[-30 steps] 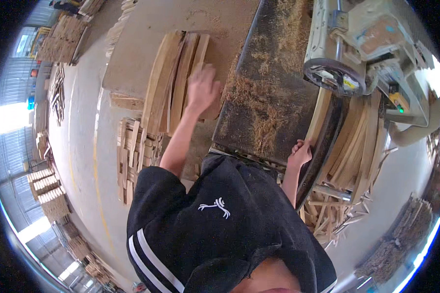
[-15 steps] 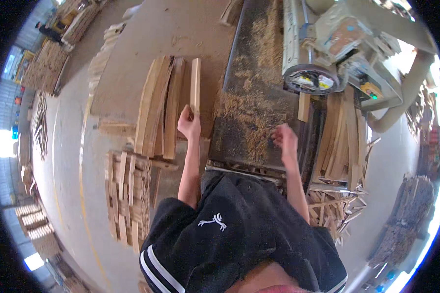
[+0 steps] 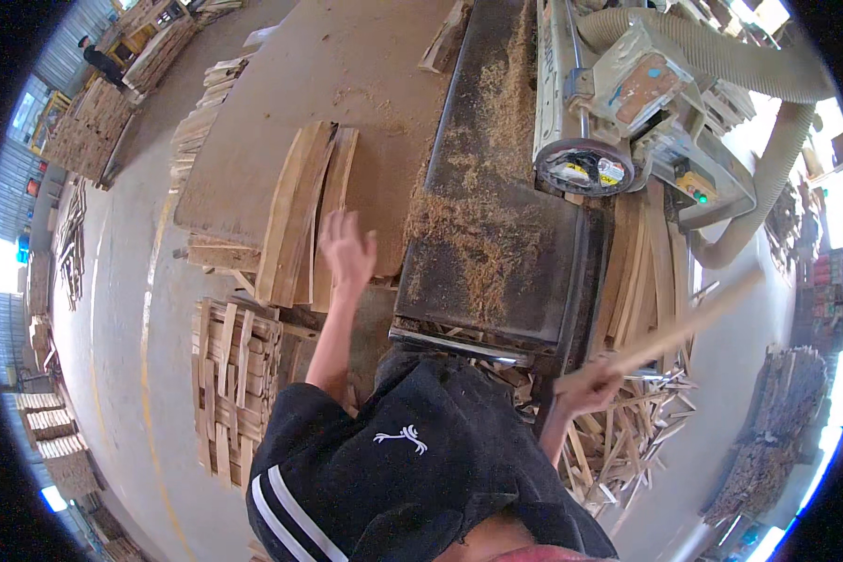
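Note:
My right hand [image 3: 590, 386] is closed around one end of a wooden strip [image 3: 688, 323]. The strip points up and to the right, slightly smeared by motion, above a heap of thin offcuts [image 3: 618, 426]. On the other side, my left hand [image 3: 347, 251] is open with fingers spread, holding nothing I can see. It is over the lower part of several long boards [image 3: 295, 215] lying side by side on a brown tabletop [image 3: 253, 122]; whether it touches them I cannot tell.
Between my hands runs a dark machine bed [image 3: 525, 272] strewn with sawdust [image 3: 478, 225]. A saw-like machine with a handwheel [image 3: 585, 169] and a ribbed hose [image 3: 721, 61] overhangs it. Long boards [image 3: 642, 272] lie to its right; stacked slats [image 3: 234, 365] stand at lower left.
My left hand no longer holds the narrow wood strip and has moved slightly left and down, opening. My right hand went from above the machine bed to the lower right and now grips a strip.

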The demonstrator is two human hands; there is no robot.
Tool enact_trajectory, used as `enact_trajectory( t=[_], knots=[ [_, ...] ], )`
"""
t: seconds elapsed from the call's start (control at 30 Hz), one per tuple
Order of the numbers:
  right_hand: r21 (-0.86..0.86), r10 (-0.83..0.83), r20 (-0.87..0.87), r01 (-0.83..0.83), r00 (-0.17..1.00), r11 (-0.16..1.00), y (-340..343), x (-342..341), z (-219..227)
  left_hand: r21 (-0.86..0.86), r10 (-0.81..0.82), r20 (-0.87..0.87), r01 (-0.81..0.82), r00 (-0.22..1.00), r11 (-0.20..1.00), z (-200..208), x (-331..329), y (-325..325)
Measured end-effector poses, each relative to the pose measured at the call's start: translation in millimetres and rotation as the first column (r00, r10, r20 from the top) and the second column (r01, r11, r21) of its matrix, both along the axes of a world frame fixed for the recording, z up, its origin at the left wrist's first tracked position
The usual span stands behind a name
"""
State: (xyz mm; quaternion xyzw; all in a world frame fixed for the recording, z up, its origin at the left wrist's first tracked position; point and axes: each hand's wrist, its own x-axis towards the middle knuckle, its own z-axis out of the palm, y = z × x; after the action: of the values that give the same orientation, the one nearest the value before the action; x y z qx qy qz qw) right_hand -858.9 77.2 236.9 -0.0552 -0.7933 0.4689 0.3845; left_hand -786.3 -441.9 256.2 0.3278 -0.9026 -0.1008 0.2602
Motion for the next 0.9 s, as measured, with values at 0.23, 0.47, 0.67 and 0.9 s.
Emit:
enact_trajectory(
  t=[0.23,0.47,0.67,0.9],
  knots=[
    [0.65,-0.884,0.156,0.629,0.44,0.428,148.0,-4.9,28.3,0.016,0.298,0.111,-0.301,0.948,0.953,-68.8,34.2,-24.2],
    [0.183,-0.258,0.314,0.208,0.914,0.961,-16.4,-25.1,95.7,0.493,0.357,0.01,-0.316,0.934,0.811,-46.7,-3.4,-4.8],
    [0.231,0.699,0.421,-0.813,0.579,0.534,-147.8,13.9,112.6,0.591,0.455,-0.548,0.71,0.702,-0.384,-44.1,-32.6,84.3],
    [-0.468,0.772,0.542,-0.644,0.332,0.606,-91.5,60.1,84.0,0.547,0.106,-0.541,0.446,0.834,-0.708,-1.2,-60.8,209.3]
  ],
)
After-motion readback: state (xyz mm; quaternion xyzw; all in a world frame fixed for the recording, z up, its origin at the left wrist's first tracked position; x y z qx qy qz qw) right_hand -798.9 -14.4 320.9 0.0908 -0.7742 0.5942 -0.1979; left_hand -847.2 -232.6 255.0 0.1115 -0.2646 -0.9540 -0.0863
